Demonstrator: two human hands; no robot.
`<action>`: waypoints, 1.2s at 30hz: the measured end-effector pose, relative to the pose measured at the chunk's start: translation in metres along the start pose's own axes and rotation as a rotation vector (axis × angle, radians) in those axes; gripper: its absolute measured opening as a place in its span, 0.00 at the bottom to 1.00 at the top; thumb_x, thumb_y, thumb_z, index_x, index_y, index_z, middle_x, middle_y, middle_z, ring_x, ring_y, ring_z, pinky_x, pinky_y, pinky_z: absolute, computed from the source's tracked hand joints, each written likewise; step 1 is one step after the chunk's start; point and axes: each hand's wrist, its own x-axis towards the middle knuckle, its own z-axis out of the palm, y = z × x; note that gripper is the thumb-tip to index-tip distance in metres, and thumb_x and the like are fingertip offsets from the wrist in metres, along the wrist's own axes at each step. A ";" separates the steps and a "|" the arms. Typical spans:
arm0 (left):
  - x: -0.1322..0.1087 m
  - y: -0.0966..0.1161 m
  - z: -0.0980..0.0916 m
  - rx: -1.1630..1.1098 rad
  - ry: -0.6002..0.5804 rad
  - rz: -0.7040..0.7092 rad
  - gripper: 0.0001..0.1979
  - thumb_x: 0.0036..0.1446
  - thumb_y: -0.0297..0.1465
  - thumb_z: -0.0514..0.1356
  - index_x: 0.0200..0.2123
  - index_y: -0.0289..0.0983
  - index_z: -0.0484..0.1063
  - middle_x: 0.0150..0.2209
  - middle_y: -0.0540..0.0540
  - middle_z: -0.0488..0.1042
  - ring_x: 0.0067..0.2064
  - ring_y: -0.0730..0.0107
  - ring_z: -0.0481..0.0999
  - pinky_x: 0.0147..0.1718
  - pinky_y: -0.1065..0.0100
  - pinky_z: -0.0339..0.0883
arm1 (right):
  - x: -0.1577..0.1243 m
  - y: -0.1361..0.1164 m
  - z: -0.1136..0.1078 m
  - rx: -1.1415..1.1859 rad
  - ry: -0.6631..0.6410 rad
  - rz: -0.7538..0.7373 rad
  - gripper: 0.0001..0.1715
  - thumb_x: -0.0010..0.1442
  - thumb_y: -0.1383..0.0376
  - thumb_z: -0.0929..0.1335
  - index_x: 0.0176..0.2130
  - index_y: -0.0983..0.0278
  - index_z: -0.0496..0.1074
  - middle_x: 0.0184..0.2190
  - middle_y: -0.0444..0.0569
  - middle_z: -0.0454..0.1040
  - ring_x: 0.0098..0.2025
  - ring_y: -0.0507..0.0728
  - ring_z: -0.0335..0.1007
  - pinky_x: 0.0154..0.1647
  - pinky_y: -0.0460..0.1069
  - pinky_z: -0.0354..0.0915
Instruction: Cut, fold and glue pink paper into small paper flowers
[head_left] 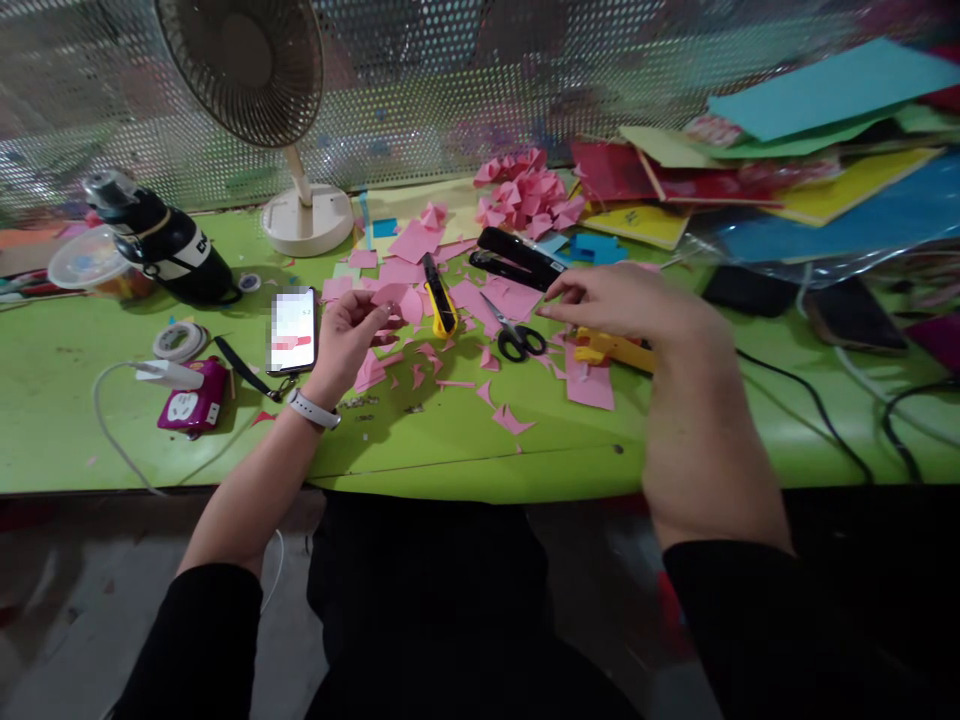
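Note:
Between the thumb and fingers of my left hand (358, 325) is a small pink paper piece (401, 300), held just above the scraps. My right hand (600, 298) hovers with fingers loosely apart by the end of a black stapler (521, 258); whether it touches the stapler I cannot tell. Below that hand lies a yellow tool (613, 350), partly covered by my wrist, on a pink sheet (591, 388). Black-handled scissors (516, 335) and a yellow-black utility knife (440, 300) rest between my hands among pink paper scraps (511, 418).
Folded pink paper pieces (529, 195) are heaped at the back. To the left stand a fan (306, 222), a black bottle (176, 250), a phone (292, 330), a tape roll (180, 341) and a purple power adapter (193, 398). Coloured sheets (832, 95) and cables (810, 405) lie right.

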 end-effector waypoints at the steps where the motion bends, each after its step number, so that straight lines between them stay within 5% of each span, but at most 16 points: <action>1: 0.000 0.001 0.000 -0.004 0.003 -0.001 0.08 0.57 0.32 0.65 0.38 0.37 0.70 0.32 0.48 0.79 0.35 0.70 0.84 0.30 0.72 0.78 | 0.000 -0.001 0.000 0.000 -0.003 -0.010 0.13 0.63 0.54 0.67 0.42 0.58 0.75 0.41 0.53 0.82 0.42 0.65 0.76 0.38 0.55 0.64; 10: 0.001 -0.002 -0.001 0.011 0.003 -0.002 0.08 0.58 0.33 0.65 0.39 0.38 0.71 0.35 0.46 0.80 0.37 0.69 0.84 0.31 0.70 0.79 | -0.004 -0.007 -0.005 -0.026 -0.060 0.004 0.20 0.64 0.55 0.66 0.48 0.65 0.75 0.45 0.57 0.82 0.43 0.62 0.75 0.38 0.52 0.61; 19: -0.001 0.000 0.001 0.004 -0.004 -0.030 0.10 0.57 0.33 0.66 0.38 0.37 0.70 0.34 0.46 0.80 0.35 0.70 0.83 0.30 0.72 0.78 | 0.004 -0.005 0.006 -0.020 -0.047 -0.028 0.16 0.63 0.54 0.67 0.44 0.60 0.76 0.43 0.54 0.82 0.42 0.64 0.76 0.36 0.53 0.63; 28: -0.004 -0.004 0.004 -0.009 -0.066 -0.082 0.10 0.57 0.33 0.67 0.38 0.37 0.70 0.35 0.45 0.81 0.35 0.69 0.84 0.29 0.71 0.79 | 0.008 -0.026 0.033 0.007 -0.110 -0.365 0.20 0.60 0.57 0.68 0.51 0.59 0.76 0.45 0.53 0.79 0.42 0.62 0.75 0.38 0.54 0.65; 36: -0.007 -0.009 0.006 0.000 -0.123 -0.129 0.10 0.58 0.34 0.67 0.38 0.36 0.71 0.35 0.45 0.81 0.35 0.70 0.84 0.32 0.71 0.79 | 0.009 -0.041 0.046 0.046 -0.135 -0.501 0.10 0.63 0.60 0.67 0.38 0.60 0.78 0.43 0.52 0.76 0.41 0.60 0.73 0.41 0.54 0.64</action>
